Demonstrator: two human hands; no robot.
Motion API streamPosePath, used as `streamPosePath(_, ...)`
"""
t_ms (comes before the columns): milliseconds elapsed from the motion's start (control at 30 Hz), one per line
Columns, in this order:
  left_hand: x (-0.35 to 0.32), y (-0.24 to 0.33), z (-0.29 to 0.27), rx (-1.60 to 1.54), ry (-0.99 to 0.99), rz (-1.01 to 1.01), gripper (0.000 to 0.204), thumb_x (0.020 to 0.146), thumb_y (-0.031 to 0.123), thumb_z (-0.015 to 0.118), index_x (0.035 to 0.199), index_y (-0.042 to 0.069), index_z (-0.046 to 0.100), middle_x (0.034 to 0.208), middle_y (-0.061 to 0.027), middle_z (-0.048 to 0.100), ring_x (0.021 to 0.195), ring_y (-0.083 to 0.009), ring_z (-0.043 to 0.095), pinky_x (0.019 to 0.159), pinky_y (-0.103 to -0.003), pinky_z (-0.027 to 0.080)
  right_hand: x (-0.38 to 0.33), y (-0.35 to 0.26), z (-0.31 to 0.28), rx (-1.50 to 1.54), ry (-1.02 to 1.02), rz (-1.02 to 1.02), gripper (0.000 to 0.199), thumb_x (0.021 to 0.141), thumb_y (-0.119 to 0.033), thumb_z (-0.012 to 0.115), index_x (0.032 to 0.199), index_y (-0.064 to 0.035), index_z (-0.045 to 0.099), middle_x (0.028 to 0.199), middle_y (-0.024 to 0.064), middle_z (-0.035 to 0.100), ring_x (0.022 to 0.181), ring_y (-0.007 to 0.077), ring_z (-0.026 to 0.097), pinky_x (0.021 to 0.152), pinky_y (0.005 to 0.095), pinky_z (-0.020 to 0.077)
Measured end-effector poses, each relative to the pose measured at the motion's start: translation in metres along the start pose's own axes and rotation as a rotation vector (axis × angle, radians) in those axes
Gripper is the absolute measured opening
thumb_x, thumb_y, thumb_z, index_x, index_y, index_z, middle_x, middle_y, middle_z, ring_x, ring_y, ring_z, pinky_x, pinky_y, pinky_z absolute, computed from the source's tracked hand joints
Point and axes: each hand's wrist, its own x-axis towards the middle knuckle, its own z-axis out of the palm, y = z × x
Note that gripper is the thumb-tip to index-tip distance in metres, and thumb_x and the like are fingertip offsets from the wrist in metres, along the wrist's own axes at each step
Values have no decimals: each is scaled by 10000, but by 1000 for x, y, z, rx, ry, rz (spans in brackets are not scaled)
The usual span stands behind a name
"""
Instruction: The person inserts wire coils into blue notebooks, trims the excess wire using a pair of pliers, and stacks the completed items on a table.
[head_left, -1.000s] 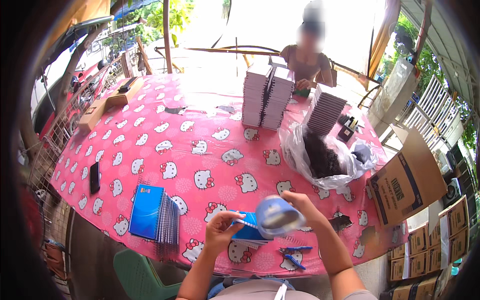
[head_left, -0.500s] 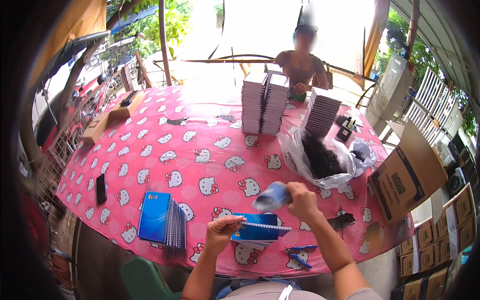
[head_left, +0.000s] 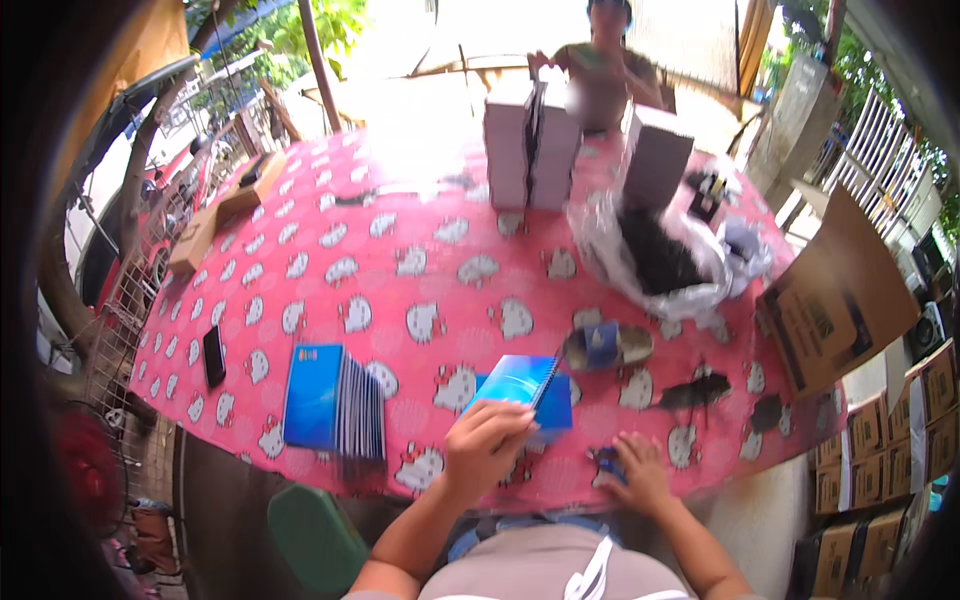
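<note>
My left hand is closed on a blue spiral-bound notebook, held tilted with its wire binding toward the right. Under it, another blue notebook lies on the table. My right hand rests low over the table, fingers spread, with the thumb and forefinger at the blue-handled pliers, which it partly covers. Beyond the notebooks lies a slipper with a blue strap. A stack of blue spiral notebooks stands to the left.
A phone lies at the left on the pink tablecloth. Tall notebook stacks stand at the back, near another person. A plastic bag holds black wire-like material. Cardboard boxes are at the right.
My right hand has put the slipper down on the table and moved nearer to me, to the pliers. The notebook in my left hand is now turned. The view has shifted.
</note>
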Motion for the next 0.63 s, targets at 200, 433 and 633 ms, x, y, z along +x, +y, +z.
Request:
streamPosePath(200,-27,1,17,-18,39,-250,240,701,-8,805,911,-15,687,1007,-149,683,886,-203,674,764,-302,560,45,-67,-64,619,198,127,463,773,-201,727,1178,-28,582,1128,152,590,1048,325,542,933,444,401)
streamPosePath(433,-29,0,19,-68,30,-215,246,706,-93,743,937,-18,704,982,-157,685,867,-201,686,747,-289,570,75,-93,-85,515,191,-71,402,799,-172,711,1150,-16,592,1070,141,611,963,289,584,842,394,459)
streamPosePath(633,-28,-6,5,-20,56,31,285,661,-124,717,918,-5,686,937,-137,680,826,-266,676,714,-330,547,71,-65,-69,1952,-697,460,370,899,-294,665,1211,-98,632,1029,112,670,934,262,653,853,394,533)
